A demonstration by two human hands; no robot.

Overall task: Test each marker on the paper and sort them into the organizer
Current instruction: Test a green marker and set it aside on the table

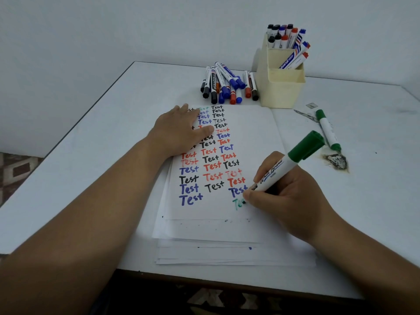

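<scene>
So the right hand is gripping a green marker like you'd hold a pen, tip down on the paper, right at a half-written green "Te" near the bottom of the third column. The marker's green cap is stuck on its back end, pointing up and away. The left hand is just lying flat with fingers relaxed on the upper left of the sheet, covering part of the writing. The page is packed with rows of "Test" in black, blue, red and a bit of green, and it sits on top of a loose stack of other sheets on the white table. Past the top edge there's a pile of capped markers, and just to the right of it the cream organizer with more markers standing in its back compartments. Another green marker lies on the table to the right.
</scene>
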